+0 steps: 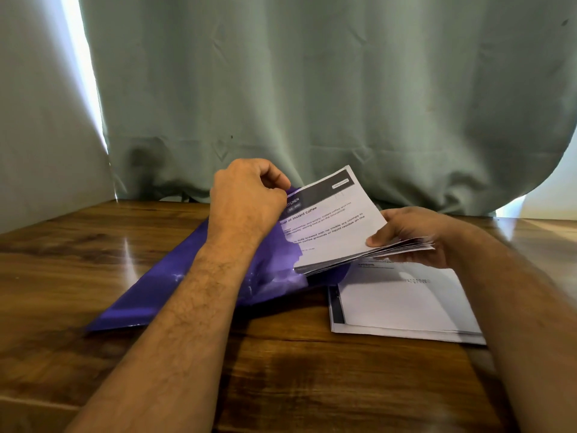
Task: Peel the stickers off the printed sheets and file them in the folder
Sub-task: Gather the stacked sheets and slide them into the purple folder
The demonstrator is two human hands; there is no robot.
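Purple folder [175, 285]: thin glossy plastic, flat and rectangular, lying at a slant on the worktop [281, 370], its sheen catching pale streaks of light. Its upper flap is lifted at the far corner.

Left hand [246, 198]: fingers curled, pinching that raised folder edge near the top of the printed stack.

Right hand [415, 235]: grips a sheaf of printed sheets [337, 226] by its right edge, thumb on top, fingers under. The sheaf is white paper, fanned slightly at the held edge, tilted up, its left part entering the folder mouth. Top sheet has a dark header band and bold black text, partly readable: "instant coffee". Stickers cannot be made out.

Second pile of sheets [402, 304]: white, squared-off, lying flat on the worktop just right of the folder, below the right hand; the right forearm crosses its far corner.

Worktop: dark brown wood grain, polished, reflective.

Behind: grey-green fabric curtain [312, 89], creased, hanging to the worktop's back edge. Bright daylight shows through gaps at left and far right.
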